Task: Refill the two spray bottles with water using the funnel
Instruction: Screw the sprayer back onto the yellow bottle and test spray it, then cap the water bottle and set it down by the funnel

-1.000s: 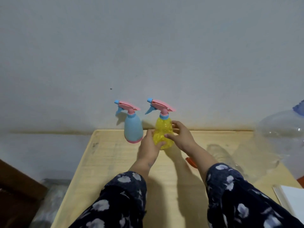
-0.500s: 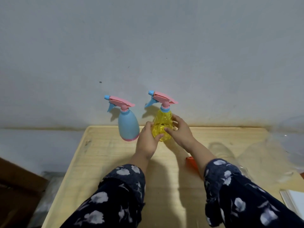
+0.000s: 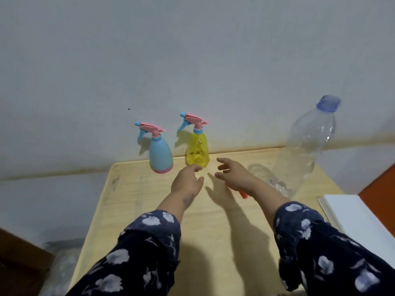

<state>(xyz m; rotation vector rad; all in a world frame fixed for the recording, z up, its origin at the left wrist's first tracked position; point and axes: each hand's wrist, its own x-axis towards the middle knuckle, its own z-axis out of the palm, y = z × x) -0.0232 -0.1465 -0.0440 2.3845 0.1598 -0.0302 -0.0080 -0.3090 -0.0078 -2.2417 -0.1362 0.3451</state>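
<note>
Two spray bottles stand upright at the far edge of the wooden table [image 3: 132,210], against the wall. The blue spray bottle [image 3: 160,155] is on the left, the clear yellow spray bottle [image 3: 197,151] on the right, both with pink trigger heads. My left hand [image 3: 187,181] hovers just in front of the yellow bottle with loose fingers, holding nothing. My right hand [image 3: 233,174] is beside it, fingers spread, also apart from the bottle. An orange funnel [image 3: 243,195] lies on the table, mostly hidden under my right forearm.
A tall clear plastic water bottle [image 3: 305,146] with a blue cap stands at the right back of the table. A white book or pad [image 3: 359,218] lies at the right edge. A brown piece of furniture [image 3: 19,263] sits low left, beside the table.
Both hands have let go of the yellow spray bottle and drawn back toward me. The bottle now stands alone by the wall. The view has shifted, showing the whole water bottle.
</note>
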